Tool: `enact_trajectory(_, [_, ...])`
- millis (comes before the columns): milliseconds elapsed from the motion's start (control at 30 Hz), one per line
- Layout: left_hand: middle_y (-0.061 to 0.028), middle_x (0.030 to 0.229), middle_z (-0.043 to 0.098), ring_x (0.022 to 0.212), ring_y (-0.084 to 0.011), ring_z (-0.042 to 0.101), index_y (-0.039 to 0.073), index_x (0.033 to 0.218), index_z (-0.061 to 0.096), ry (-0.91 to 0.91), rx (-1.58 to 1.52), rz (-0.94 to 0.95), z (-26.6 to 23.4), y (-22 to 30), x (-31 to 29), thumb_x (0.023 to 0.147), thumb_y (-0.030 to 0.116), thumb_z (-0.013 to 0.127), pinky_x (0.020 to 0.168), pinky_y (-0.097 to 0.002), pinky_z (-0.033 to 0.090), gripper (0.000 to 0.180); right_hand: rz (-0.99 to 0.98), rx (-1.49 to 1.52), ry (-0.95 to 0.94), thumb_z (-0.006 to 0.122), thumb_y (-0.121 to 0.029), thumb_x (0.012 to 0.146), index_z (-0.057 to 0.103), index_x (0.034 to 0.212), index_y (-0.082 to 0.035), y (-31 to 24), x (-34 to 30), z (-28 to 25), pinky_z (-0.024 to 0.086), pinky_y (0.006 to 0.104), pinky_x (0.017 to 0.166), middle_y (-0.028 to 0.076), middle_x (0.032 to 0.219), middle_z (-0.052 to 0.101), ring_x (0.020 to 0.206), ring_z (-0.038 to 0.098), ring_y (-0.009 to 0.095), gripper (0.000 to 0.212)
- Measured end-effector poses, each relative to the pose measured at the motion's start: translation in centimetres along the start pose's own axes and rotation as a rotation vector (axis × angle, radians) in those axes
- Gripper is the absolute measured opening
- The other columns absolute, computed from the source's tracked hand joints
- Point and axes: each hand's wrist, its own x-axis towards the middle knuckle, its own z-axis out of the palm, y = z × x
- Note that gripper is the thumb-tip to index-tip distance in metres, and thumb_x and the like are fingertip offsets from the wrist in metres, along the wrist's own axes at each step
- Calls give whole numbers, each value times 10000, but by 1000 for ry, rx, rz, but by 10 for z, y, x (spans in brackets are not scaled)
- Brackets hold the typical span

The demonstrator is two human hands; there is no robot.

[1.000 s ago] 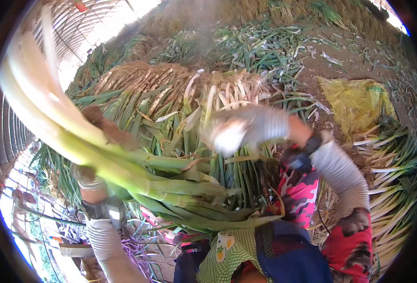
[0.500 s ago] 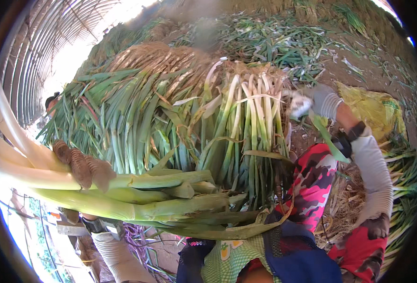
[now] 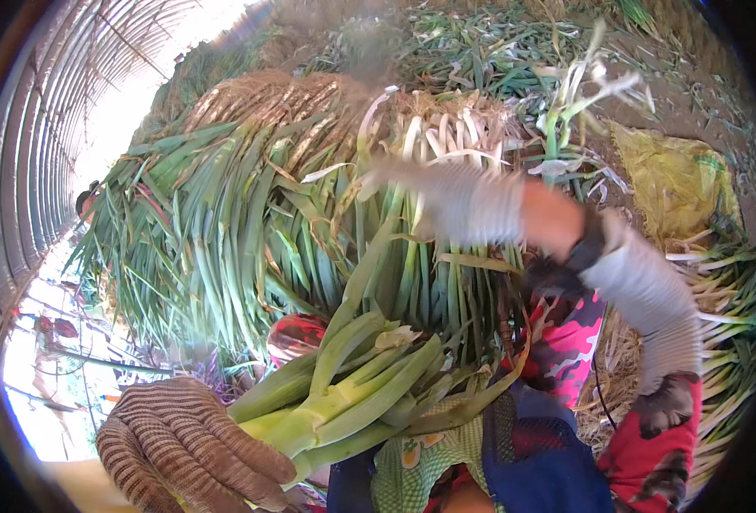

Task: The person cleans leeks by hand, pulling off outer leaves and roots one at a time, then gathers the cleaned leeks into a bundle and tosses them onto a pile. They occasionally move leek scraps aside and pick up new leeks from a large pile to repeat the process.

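In its striped brown glove, my left hand [image 3: 194, 445] is wrapped around a bunch of thick long green onions [image 3: 335, 410]. Their cut green ends point toward the middle, across my apron. My right hand [image 3: 412, 192], in a pale glove, is smeared by motion over the white stems of a large pile of green onions [image 3: 250, 205]; its fingers cannot be made out. A peeled-off clump of onion leaves [image 3: 561, 111] appears upright in the air beyond my right forearm. Rooty ends line the pile's far side, and green leaves hang toward me.
A yellow woven sack [image 3: 673, 184] lies at the right. Below it rests another row of onions [image 3: 728, 342] with pale stems. Peeled leaf scraps [image 3: 489, 51] cover the ground at the back. A ribbed tunnel frame [image 3: 53, 128] curves along the left.
My left hand and its onion bunch have come down and closer to me. My right hand has swung left from beside the pile's right end to over the stems. The leaf clump has left it.
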Motion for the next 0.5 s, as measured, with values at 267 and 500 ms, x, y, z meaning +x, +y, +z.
enact_trajectory(267, [-171,806,630,670,-296,621,28,1017,512,-26,69,42,-10,-9,-9,830,150,504,591,-459,504,224,258,-357,114,564,-70,721,611,908,-59,101,18,75,498,424,663,169,765,623,732,619,323,193])
enact_trajectory(500, [-312,866,588,892,-412,589,-116,1006,467,194,12,117,-16,0,-18,898,140,386,766,-571,460,290,724,-709,671,529,-141,786,623,948,-52,132,-45,-35,516,408,664,168,810,644,745,637,328,207])
